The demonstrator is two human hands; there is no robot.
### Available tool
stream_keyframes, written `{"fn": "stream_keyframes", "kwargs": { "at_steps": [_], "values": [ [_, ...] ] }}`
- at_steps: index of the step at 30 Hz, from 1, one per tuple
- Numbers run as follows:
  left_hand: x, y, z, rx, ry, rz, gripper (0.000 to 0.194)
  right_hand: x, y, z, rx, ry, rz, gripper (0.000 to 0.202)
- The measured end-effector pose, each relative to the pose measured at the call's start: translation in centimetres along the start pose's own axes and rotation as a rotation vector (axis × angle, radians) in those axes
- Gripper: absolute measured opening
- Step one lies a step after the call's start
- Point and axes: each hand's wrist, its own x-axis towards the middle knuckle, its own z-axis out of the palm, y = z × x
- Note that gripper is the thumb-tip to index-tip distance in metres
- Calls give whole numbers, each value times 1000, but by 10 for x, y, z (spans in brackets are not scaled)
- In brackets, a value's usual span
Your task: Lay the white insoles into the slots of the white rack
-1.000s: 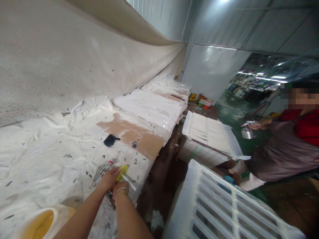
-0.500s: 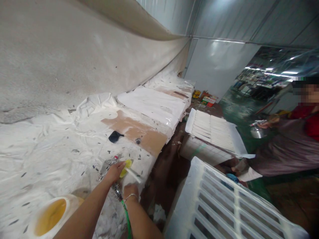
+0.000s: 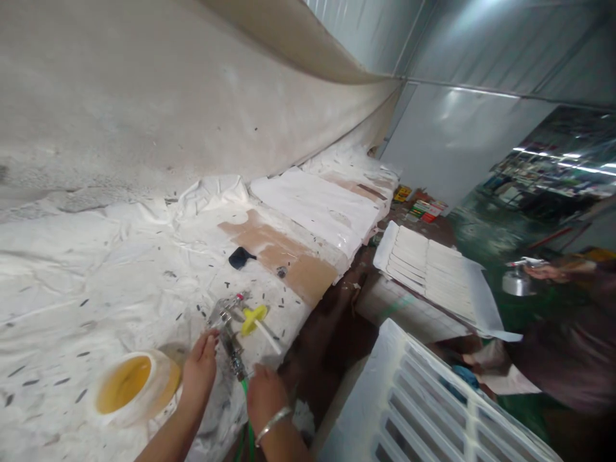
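Note:
A metal spray gun (image 3: 227, 328) lies on the white paint-spattered sheet (image 3: 96, 289) over the bench, its green hose (image 3: 247, 417) running down between my arms. A yellow disc on a white stick (image 3: 255, 316) rests against the gun, with no hand on it. My left hand (image 3: 199, 369) is open, fingers spread on the sheet just left of the gun's handle. Lower down, my right hand (image 3: 264, 394), with a bracelet on the wrist, is curled beside the hose end of the gun. Its fingers are hidden, so its grip is unclear.
A white tub of yellow liquid (image 3: 128, 386) stands left of my left hand. A black scrap (image 3: 239, 258) lies on the bench. White slatted panels sit in front (image 3: 433, 404) and further back (image 3: 433, 269). At right, another person's hand holds a spray gun with a metal cup (image 3: 517, 279).
My left hand let go of the yellow disc and drew back beside the gun. My right hand slid down toward the hose. The view swung left, bringing the yellow tub nearer.

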Motion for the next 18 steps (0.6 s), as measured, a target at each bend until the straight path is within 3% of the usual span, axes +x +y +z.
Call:
{"fn": "stream_keyframes", "kwargs": {
  "at_steps": [4, 7, 11, 15, 18],
  "values": [
    [-46, -14, -13, -404, -32, -399, 39, 45, -68, 18, -114, -16, -88, 45],
    [-69, -22, -25, -461, -96, -480, 38, 69, -84, 21, -192, -43, -70, 48],
    [-98, -34, -71, -286, -158, -276, 53, 79, -84, 1, -209, -105, -43, 51],
    [-114, -39, -140, 90, 119, -73, 62, 86, -83, -34, -157, -135, -70, 57],
    [-98, -45, -179, 303, 280, 191, 78, 89, -78, -58, -99, -86, -44, 40]
  ]
}}
